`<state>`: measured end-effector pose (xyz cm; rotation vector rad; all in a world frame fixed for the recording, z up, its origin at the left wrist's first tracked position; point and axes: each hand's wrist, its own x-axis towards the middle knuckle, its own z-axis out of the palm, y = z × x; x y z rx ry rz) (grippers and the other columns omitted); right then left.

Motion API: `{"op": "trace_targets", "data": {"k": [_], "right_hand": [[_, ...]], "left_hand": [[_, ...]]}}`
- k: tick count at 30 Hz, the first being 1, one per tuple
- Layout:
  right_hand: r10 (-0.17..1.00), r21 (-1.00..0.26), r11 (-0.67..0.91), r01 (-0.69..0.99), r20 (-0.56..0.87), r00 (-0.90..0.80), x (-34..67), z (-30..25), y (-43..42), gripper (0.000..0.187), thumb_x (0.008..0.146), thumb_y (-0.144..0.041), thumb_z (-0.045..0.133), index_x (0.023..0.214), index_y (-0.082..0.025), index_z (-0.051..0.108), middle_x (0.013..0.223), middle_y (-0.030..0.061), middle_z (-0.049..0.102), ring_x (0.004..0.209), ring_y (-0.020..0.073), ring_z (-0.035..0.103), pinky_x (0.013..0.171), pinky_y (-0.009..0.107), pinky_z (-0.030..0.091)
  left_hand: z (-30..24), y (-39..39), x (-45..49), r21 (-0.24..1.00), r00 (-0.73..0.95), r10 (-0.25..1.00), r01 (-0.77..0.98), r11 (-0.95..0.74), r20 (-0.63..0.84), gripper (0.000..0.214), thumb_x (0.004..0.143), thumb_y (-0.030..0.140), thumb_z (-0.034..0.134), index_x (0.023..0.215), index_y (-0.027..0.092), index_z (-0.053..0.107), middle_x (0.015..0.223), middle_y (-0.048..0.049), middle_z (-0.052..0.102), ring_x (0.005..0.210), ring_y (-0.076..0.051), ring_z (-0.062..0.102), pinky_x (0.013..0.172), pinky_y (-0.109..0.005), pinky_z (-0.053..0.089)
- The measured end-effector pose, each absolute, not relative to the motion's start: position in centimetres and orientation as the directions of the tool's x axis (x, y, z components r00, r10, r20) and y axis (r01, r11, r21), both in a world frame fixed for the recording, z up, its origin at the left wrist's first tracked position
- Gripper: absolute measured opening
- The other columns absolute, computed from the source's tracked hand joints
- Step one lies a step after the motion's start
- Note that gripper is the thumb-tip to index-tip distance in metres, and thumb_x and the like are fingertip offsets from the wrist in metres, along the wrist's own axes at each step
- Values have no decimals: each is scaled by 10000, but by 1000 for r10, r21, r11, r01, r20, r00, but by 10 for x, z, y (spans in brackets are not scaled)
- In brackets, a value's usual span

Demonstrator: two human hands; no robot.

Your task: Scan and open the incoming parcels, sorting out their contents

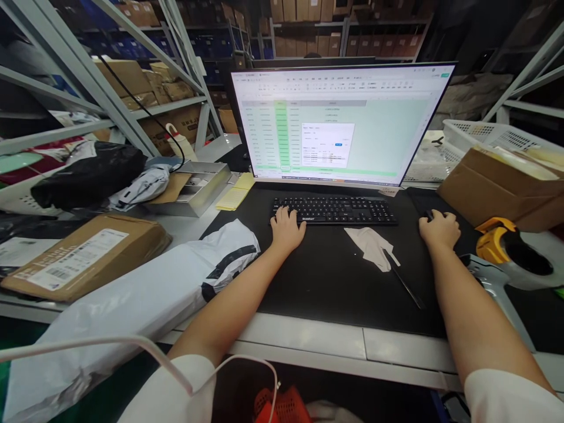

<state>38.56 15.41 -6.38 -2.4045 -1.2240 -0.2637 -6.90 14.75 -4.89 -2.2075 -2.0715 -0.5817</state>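
Note:
My left hand (288,228) rests on the left end of a black keyboard (343,210), fingers spread over the keys. On the right, my right hand (439,230) is curled over a dark computer mouse (429,216), which is mostly hidden beneath it. Behind the keyboard stands a monitor (388,129) showing a spreadsheet with one green column and a small white dialog window. A crumpled beige cloth or glove (371,247) lies on the black desk mat (317,288) between my hands, with a thin dark pen-like stick (408,286) by it.
A long white plastic-wrapped parcel (145,294) lies beside my left forearm, near a taped brown box (88,252). Yellow paper slips (235,192) lie left of the monitor. To the right are a yellow tape dispenser (497,238), an open carton (493,188) and a white basket (497,135).

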Motion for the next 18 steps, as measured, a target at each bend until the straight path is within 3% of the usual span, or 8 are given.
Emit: {"op": "trace_targets", "data": {"k": [18], "right_hand": [[682, -339, -556, 759, 334, 650, 382, -62, 159, 499, 1039, -348, 469, 1467, -135, 613, 1506, 258, 462, 1325, 428, 519, 1052, 601, 465]], "left_hand": [[-49, 150, -70, 227, 46, 948, 966, -123, 316, 516, 1013, 422, 497, 1444, 169, 631, 1592, -206, 516, 1549, -374, 373, 1217, -572, 359]]}}
